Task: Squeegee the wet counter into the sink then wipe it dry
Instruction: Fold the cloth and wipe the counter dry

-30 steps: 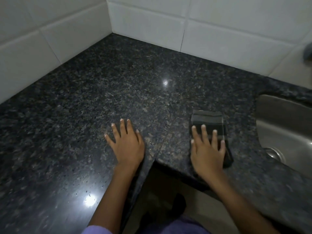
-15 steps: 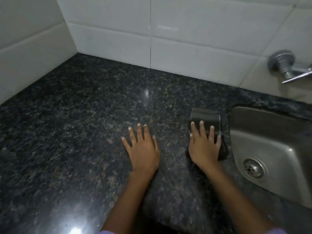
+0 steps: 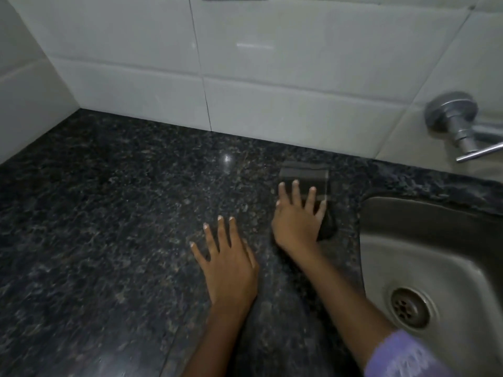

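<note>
A dark folded cloth point(image 3: 304, 174) lies on the black speckled granite counter point(image 3: 109, 213), just left of the steel sink point(image 3: 441, 257). My right hand point(image 3: 296, 219) presses flat on the cloth with fingers straight and spread, covering its near half. My left hand point(image 3: 228, 265) rests flat on the bare counter to the left of the cloth, fingers spread, holding nothing. No squeegee is in view.
White wall tiles point(image 3: 272, 77) close the counter at the back and on the left, forming a corner. A chrome tap point(image 3: 460, 126) juts from the wall above the sink. The sink drain point(image 3: 409, 308) shows at lower right.
My right hand has pushed the cloth away from me toward the back wall, beside the sink. My left hand stays flat on the counter. My view has shifted right and forward, showing more sink.
</note>
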